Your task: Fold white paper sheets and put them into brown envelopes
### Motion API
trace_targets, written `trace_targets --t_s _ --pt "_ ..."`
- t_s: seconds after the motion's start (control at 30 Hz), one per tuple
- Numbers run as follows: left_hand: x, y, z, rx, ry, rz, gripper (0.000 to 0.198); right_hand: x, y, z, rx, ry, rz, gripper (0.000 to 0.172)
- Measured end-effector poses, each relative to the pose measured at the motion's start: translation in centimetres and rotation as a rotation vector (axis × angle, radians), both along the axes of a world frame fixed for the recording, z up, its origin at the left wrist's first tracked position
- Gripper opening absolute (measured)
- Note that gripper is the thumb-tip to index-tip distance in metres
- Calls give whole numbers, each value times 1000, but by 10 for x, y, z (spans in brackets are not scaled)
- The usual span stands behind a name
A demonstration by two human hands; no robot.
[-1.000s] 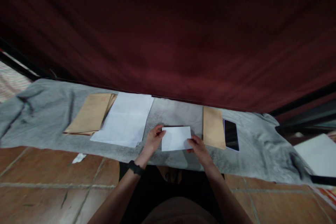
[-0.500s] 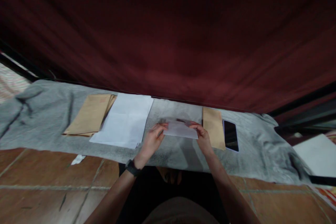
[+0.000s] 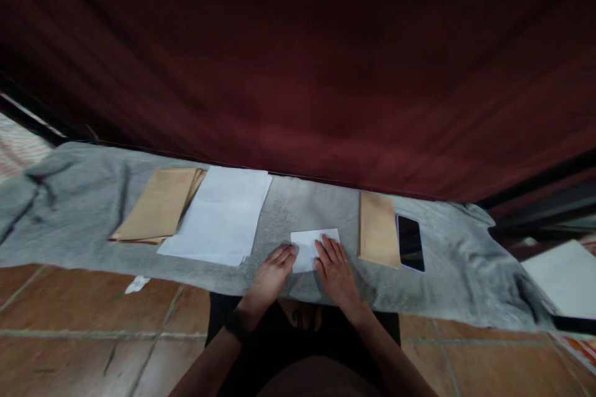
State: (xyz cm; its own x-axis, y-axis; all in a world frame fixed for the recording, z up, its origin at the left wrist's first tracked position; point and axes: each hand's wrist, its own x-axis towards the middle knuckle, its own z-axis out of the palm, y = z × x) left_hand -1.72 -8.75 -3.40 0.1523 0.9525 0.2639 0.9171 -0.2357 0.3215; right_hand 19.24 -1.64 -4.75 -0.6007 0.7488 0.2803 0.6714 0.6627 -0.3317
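A folded sheet of white paper lies flat on the grey cloth in front of me. My right hand rests on its right part with the fingers stretched out, pressing it down. At the left edge of the paper is my left hand, its fingers extended and the tips touching that edge. To the left lies a stack of white paper sheets. A brown envelope is to the right of my right hand.
Several brown envelopes lie left of the white stack. A phone sits beside the right envelope. A dark red curtain hangs behind the cloth. On the tiled floor is a white scrap; a white board stands far right.
The folded paper, held raised between both hands before, now lies on the cloth, nearer to me. My hands have come down, and my right hand has flattened onto it.
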Motion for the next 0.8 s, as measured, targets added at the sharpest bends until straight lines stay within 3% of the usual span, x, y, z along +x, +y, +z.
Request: trace_targets --t_s 0.1,0.27,0.47,0.6,0.8 --pt "20 3 3 37 -86 129 33 -4 -6 -3 40 -79 -53 49" --pt "52 0 -4 -5 5 40 40 4 -1 -5 37 -86 -17 49" --pt "29 5 -14 -22 248 -111 43 11 4 -7 57 -41 -137 50" --pt "16 9 2 -34 299 -163 40 9 4 -7 57 -25 -152 49" --pt "30 16 16 -33 142 -56 35 10 3 -6 51 -21 -124 50"
